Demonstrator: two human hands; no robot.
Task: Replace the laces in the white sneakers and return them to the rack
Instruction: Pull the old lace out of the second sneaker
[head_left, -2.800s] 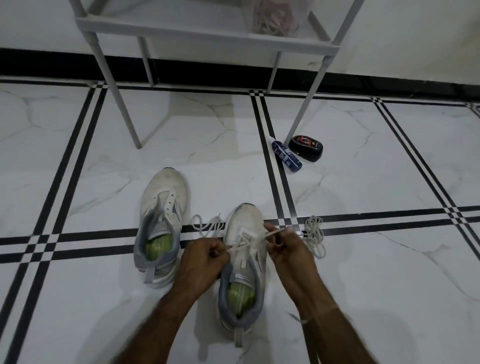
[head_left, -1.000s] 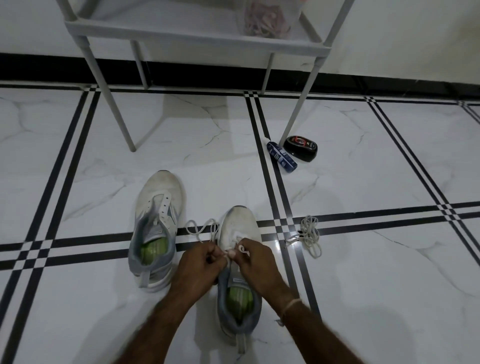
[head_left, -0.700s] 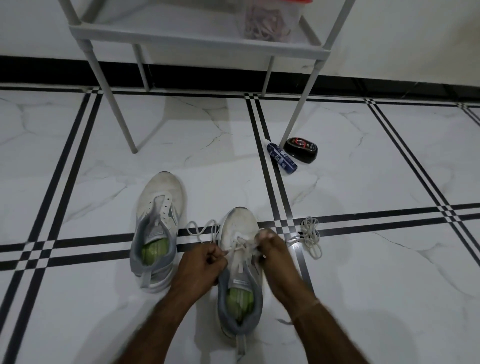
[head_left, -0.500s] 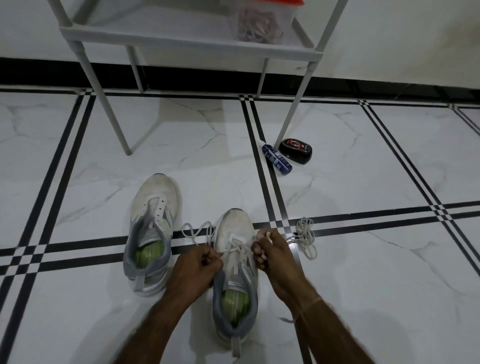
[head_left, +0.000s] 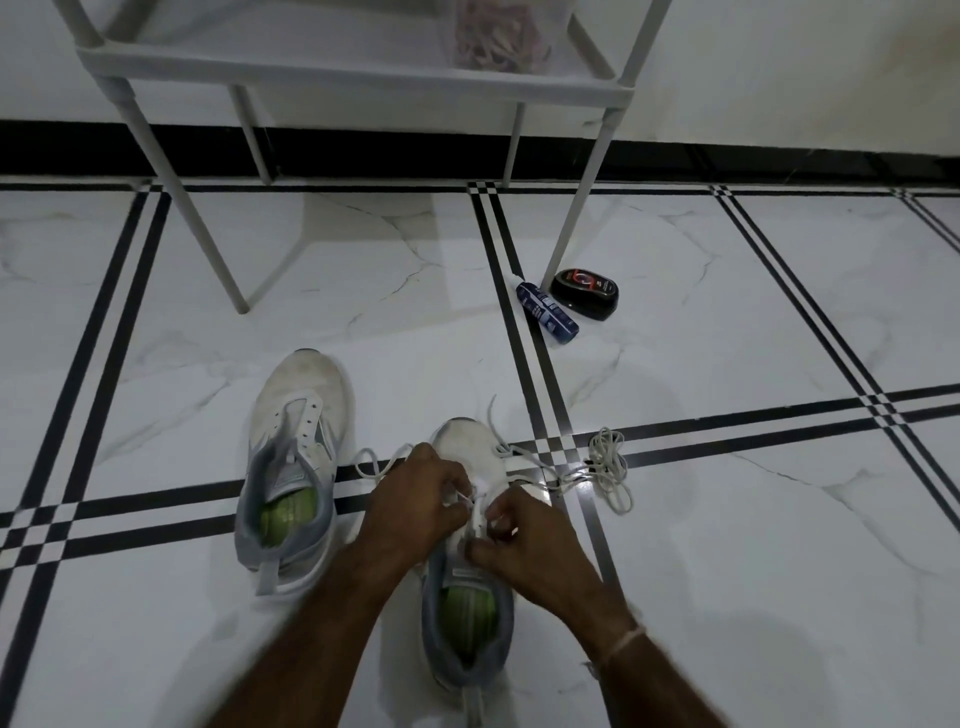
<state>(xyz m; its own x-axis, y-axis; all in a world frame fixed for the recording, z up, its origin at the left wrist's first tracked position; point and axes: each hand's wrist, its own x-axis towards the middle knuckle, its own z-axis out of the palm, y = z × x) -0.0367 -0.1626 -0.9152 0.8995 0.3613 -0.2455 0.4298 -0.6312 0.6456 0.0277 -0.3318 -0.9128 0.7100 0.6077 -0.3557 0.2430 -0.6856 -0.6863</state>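
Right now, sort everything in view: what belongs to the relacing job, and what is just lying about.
Job in hand: sneaker being laced; white lace, pinched by left hand and right hand; unlaced sneaker; loose lace bundle; rack.

Lying about: blue bottle; black oval case; clear tub on the rack.

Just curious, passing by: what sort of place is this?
Probably a home's shoe corner: white marble-look floor with black stripes, white metal rack by the wall, black oval container, likely shoe polish, beside its leg.
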